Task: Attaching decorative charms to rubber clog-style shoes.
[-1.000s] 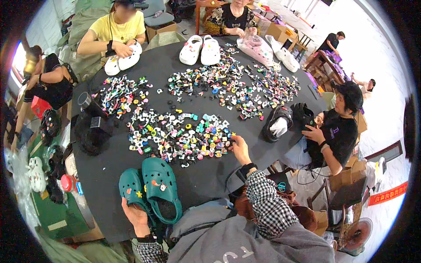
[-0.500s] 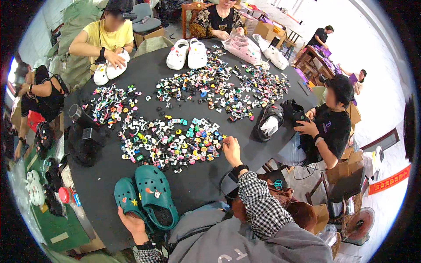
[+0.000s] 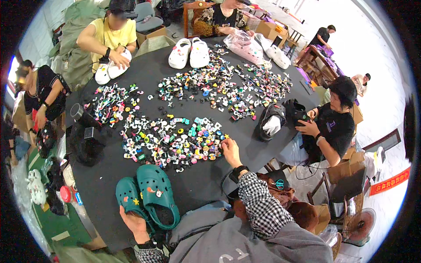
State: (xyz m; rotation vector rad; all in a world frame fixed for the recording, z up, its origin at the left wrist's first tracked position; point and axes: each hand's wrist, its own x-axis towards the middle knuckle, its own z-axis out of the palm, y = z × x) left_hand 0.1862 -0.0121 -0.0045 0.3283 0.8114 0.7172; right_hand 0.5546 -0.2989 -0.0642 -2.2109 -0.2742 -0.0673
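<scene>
My left hand [image 3: 135,222] grips the heel part of a teal clog [image 3: 127,193], which carries a yellow star charm and a small orange charm. Beside it lies the matching teal clog [image 3: 155,186], with charms on its upper and its heel strap toward me. My right hand [image 3: 231,152] is at the right edge of a pile of shoe charms [image 3: 175,142], its fingers drawn together. A tiny yellow-orange charm [image 3: 226,136] shows by the fingertips; whether they hold it is hard to see.
More charm piles [image 3: 197,81] cover the dark table [image 3: 188,186]. White clogs [image 3: 198,53] and a bagged pink pair [image 3: 245,47] stand at the far side. Black shoes [image 3: 272,122] sit right, near a co-worker [image 3: 333,122]. A dark camera-like device [image 3: 85,131] stands left.
The whole view has shifted slightly. My right fingers stay at the pile's edge, drawn a little closer together. My left hand keeps its grip on the clog.
</scene>
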